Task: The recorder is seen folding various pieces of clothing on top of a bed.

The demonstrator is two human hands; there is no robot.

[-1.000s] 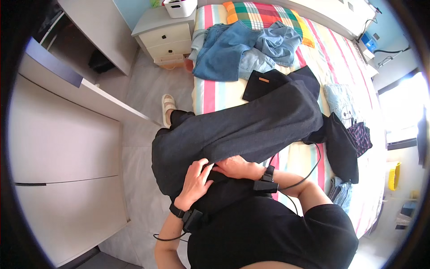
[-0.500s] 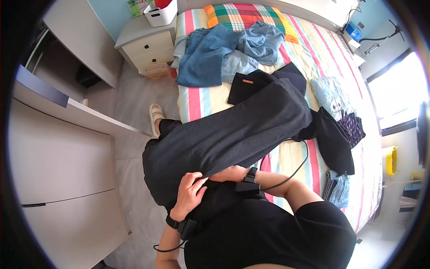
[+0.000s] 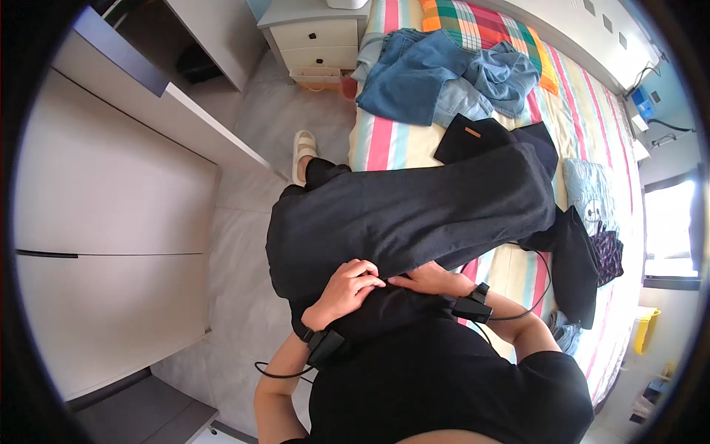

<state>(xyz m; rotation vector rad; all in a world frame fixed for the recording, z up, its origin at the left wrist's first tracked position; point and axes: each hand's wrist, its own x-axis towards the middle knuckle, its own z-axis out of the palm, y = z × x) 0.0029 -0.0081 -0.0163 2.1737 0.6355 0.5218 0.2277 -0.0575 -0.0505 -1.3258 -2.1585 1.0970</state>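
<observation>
Across my lap lies a long black garment (image 3: 414, 203), spread from the left over my knees to the right onto the bed; its kind is not plain, perhaps trousers. My left hand (image 3: 347, 291) is at its near edge, fingers bent and thumb and fingertips pinched on the cloth. Close beside it, my right hand (image 3: 427, 279) grips the same edge, its thumb showing while its other fingers are partly hidden by the fabric. The two thumbs almost meet. A black piece with a small brown tag (image 3: 462, 148) lies just beyond the garment.
On the striped bed (image 3: 381, 148) are blue jeans (image 3: 407, 81), a plaid pillow (image 3: 488, 33), a pale blue pillow (image 3: 588, 192), a dark patterned cloth (image 3: 608, 255) and another black garment (image 3: 575, 274). A nightstand (image 3: 314, 33) and a pale cabinet (image 3: 111, 185) stand to the left.
The view has shifted, so the bed and clothes appear farther right. My hands stay at the garment's near edge, with the right thumb now visible close to the left fingertips.
</observation>
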